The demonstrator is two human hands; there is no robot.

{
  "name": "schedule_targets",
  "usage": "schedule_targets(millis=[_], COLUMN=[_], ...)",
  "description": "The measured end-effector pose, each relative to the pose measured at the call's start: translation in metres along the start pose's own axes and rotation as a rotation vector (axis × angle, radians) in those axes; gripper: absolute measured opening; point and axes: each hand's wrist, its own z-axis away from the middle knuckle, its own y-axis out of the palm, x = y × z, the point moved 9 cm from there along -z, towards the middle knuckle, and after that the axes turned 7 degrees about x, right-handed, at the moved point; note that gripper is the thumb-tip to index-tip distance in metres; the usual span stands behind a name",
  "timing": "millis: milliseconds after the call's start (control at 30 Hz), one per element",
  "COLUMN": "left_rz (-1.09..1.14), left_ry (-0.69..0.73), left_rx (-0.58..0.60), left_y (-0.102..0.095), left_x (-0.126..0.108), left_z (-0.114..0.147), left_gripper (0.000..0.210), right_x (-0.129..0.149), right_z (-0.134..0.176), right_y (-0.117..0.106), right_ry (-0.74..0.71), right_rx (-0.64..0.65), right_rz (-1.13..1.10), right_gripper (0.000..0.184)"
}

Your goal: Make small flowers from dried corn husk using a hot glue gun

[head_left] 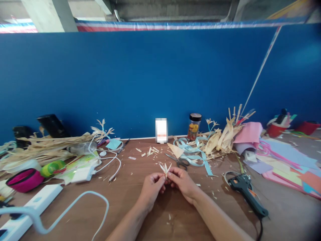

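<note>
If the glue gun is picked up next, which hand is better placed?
Likely the right hand: the glue gun lies on that side, and the left hand is farther away. Both hands hold the flower, though.

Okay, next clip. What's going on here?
A person pinches a small, pale flower-like piece between the left hand and right hand, above a brown table. Scissors and light-blue ribbon lie just beyond the hands; a glue gun lies to the right.

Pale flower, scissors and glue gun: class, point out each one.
Pale flower [165,169]: head view, on its petals.
Scissors [178,161]: head view, where blades meet handles.
Glue gun [251,198]: head view, on its dark handle.
</note>
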Motion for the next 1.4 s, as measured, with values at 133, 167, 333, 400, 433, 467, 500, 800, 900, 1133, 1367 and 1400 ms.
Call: schedule_targets(millis=[133, 167, 333, 400, 433, 467, 500, 800, 900, 1133, 1367, 1400], left_rz=[0.029, 0.036, 0.045, 0.029, 0.026, 0.028, 0.034, 0.094, 0.144, 0.166, 0.149, 0.156], left_ry=[0.005, 0.004, -0.004, 0.001, 0.005, 0.009, 0.01, 0.034, 0.045, 0.047, 0.025, 0.024], left_rx=[0.002, 0.006, 0.026, 0.036, 0.034, 0.027, 0.016, -0.057, -0.102, -0.117, -0.094, -0.082], left_y=[0.0, 0.0, 0.002, 0.003, 0.003, 0.002, 0.001, -0.006, -0.012, -0.013, -0.01, -0.009], left_x=[0.002, 0.002, -0.001, -0.002, -0.002, -0.002, -0.001, 0.001, 0.003, 0.005, 0.003, 0.003], left_z=[0.0, 0.0, 0.0, 0.0, 0.0, 0.0, 0.0, -0.001, -0.001, -0.002, 0.0, 0.0], left_gripper=[0.019, 0.019, 0.022, 0.023, 0.024, 0.023, 0.023, 0.019, 0.019, 0.02, 0.023, 0.024], right_x=[0.001, 0.0, 0.0, 0.001, 0.001, 0.001, 0.002, 0.003, 0.002, 0.002, 0.004, 0.004], right_z=[0.0, 0.0, -0.001, -0.001, 0.0, 0.0, 0.0, 0.001, 0.002, 0.002, 0.003, 0.003], right_y=[0.0, 0.0, -0.001, -0.001, -0.001, -0.001, 0.0, -0.001, -0.001, 0.002, 0.002, 0.002], right_ry=[-0.004, -0.004, -0.003, -0.004, -0.004, -0.003, 0.0, 0.002, -0.006, 0.0, 0.003, 0.001], right_rx=[0.004, 0.005, -0.006, -0.009, -0.01, -0.011, -0.011, -0.037, -0.055, -0.059, -0.069, -0.068], right_rz=[0.005, 0.005, -0.004, -0.004, -0.001, 0.001, 0.003, 0.047, 0.066, 0.125, 0.129, 0.122], right_gripper=[0.031, 0.03, 0.027, 0.027, 0.028, 0.029, 0.029, 0.026, 0.027, 0.025, 0.023, 0.022])
